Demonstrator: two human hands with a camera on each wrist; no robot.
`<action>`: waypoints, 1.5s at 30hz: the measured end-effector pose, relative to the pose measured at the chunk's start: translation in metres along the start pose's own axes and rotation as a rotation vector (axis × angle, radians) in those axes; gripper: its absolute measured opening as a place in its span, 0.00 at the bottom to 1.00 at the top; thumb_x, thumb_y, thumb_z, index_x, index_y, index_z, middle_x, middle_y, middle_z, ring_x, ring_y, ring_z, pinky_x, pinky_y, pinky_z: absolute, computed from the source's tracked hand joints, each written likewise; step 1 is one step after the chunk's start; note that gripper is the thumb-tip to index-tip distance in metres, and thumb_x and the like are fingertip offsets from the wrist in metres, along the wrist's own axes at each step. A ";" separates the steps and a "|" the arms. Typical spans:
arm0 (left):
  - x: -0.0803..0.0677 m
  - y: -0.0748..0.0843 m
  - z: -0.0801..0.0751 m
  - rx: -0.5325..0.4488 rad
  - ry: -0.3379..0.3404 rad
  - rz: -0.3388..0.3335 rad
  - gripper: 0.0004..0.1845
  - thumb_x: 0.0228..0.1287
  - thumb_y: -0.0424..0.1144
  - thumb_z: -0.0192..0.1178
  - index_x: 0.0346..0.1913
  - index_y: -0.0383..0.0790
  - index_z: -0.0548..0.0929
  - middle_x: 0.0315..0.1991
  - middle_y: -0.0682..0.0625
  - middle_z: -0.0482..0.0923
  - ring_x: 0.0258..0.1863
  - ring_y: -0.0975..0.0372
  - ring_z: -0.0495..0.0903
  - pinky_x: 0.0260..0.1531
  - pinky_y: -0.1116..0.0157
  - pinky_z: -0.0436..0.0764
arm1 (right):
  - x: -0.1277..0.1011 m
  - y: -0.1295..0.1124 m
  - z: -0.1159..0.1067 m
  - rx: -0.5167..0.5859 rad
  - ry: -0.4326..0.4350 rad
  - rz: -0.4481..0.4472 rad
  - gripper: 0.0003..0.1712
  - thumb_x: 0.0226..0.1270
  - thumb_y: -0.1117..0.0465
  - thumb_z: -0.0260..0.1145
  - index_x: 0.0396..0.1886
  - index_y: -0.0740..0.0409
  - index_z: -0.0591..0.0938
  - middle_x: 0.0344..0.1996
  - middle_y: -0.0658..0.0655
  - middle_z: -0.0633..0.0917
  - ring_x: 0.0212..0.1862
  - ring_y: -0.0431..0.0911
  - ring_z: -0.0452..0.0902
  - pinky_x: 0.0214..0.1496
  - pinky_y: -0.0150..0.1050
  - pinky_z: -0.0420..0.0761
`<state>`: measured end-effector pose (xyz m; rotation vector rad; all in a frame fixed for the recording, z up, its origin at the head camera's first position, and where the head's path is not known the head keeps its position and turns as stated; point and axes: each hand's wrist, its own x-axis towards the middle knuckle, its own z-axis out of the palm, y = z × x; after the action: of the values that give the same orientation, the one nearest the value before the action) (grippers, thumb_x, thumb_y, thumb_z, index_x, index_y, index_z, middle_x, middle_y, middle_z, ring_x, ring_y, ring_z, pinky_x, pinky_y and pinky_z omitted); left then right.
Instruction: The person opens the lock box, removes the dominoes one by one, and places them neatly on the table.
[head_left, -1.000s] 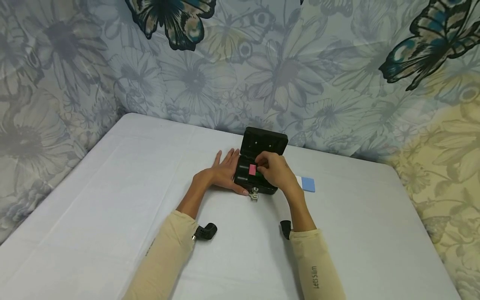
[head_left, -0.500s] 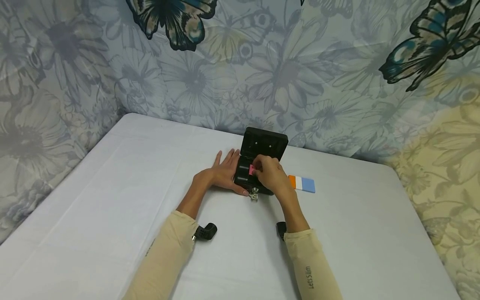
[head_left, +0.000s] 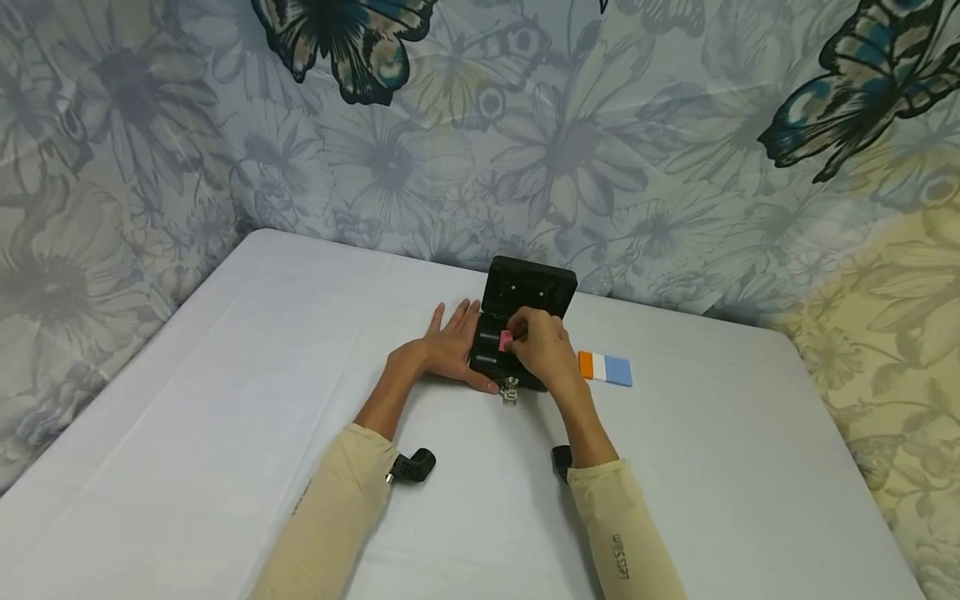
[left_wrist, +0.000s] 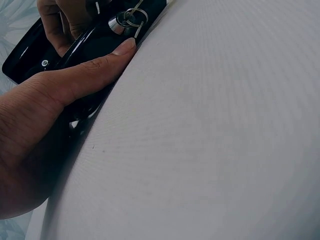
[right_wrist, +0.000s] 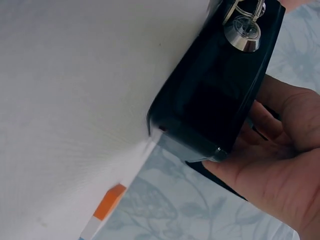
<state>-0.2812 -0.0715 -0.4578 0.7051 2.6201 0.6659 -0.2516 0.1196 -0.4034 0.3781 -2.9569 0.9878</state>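
A small black cash box (head_left: 486, 357) stands with its lid (head_left: 528, 285) raised, keys (head_left: 510, 392) hanging from its front lock. My left hand (head_left: 450, 348) lies along the box's left side with fingers spread, the thumb reaching to the front near the lock. In the left wrist view that thumb (left_wrist: 95, 72) presses along the box front. My right hand (head_left: 546, 346) reaches into the box, thumb and fingertips pinching a small pink rectangular piece (head_left: 505, 340). From the right wrist view the box wall hides the fingertips, and the curled hand (right_wrist: 280, 150) shows behind it.
Right of the box lies a flat orange, white and blue strip (head_left: 606, 368) on the white-covered table (head_left: 465, 517). A patterned cloth wall (head_left: 450, 183) rises just behind the table's back edge. Both forearms wear beige sleeves with black wrist cameras.
My right hand has moved left inside the box, from beside the pink piece onto it, uncovering the strip's orange end. The left hand holds its place.
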 end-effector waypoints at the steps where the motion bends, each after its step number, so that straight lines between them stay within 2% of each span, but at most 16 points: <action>1: -0.001 0.001 -0.001 -0.006 0.001 0.003 0.74 0.50 0.70 0.72 0.85 0.40 0.34 0.87 0.41 0.27 0.87 0.50 0.25 0.82 0.41 0.24 | 0.000 0.000 0.000 0.010 0.000 0.000 0.12 0.65 0.73 0.72 0.48 0.69 0.86 0.44 0.67 0.90 0.44 0.56 0.87 0.55 0.49 0.89; 6: 0.000 0.001 -0.001 -0.004 0.000 0.004 0.74 0.50 0.69 0.72 0.85 0.40 0.34 0.87 0.42 0.26 0.87 0.51 0.24 0.82 0.41 0.22 | 0.001 0.001 0.000 0.039 -0.010 0.000 0.13 0.65 0.74 0.72 0.49 0.69 0.85 0.45 0.67 0.89 0.44 0.56 0.87 0.55 0.49 0.89; 16: 0.004 -0.002 0.003 -0.014 0.012 0.003 0.74 0.50 0.68 0.72 0.85 0.40 0.34 0.87 0.41 0.27 0.87 0.50 0.25 0.81 0.41 0.22 | 0.002 0.001 -0.002 0.062 0.031 0.039 0.16 0.62 0.74 0.74 0.50 0.68 0.85 0.43 0.69 0.90 0.38 0.53 0.86 0.48 0.47 0.89; 23: -0.002 0.004 -0.002 -0.011 0.001 0.006 0.74 0.50 0.69 0.72 0.85 0.38 0.34 0.87 0.41 0.27 0.87 0.49 0.26 0.82 0.40 0.23 | 0.001 0.002 -0.004 0.106 0.039 0.080 0.17 0.61 0.73 0.75 0.51 0.68 0.85 0.44 0.71 0.90 0.41 0.57 0.90 0.52 0.50 0.90; 31: 0.002 0.000 0.002 -0.009 0.008 -0.003 0.74 0.50 0.68 0.72 0.85 0.40 0.33 0.87 0.42 0.26 0.87 0.50 0.24 0.81 0.41 0.21 | 0.003 0.002 -0.003 0.116 0.038 0.113 0.18 0.60 0.72 0.75 0.51 0.66 0.85 0.45 0.69 0.89 0.47 0.57 0.86 0.57 0.53 0.87; 37: 0.005 -0.003 0.003 -0.008 0.006 -0.003 0.75 0.50 0.69 0.72 0.85 0.41 0.32 0.87 0.43 0.25 0.87 0.51 0.24 0.81 0.41 0.21 | 0.003 0.002 -0.003 0.135 0.036 0.097 0.18 0.61 0.72 0.75 0.51 0.68 0.85 0.41 0.68 0.89 0.43 0.57 0.86 0.55 0.53 0.88; 45: 0.006 -0.003 0.003 -0.006 0.014 0.000 0.74 0.50 0.68 0.72 0.85 0.41 0.34 0.87 0.42 0.26 0.87 0.50 0.24 0.81 0.41 0.21 | 0.003 0.001 -0.004 0.107 0.026 0.099 0.18 0.62 0.70 0.75 0.52 0.67 0.85 0.38 0.66 0.90 0.40 0.55 0.86 0.54 0.52 0.87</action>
<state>-0.2857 -0.0698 -0.4632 0.7015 2.6299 0.6810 -0.2554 0.1220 -0.4008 0.2189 -2.9335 1.1548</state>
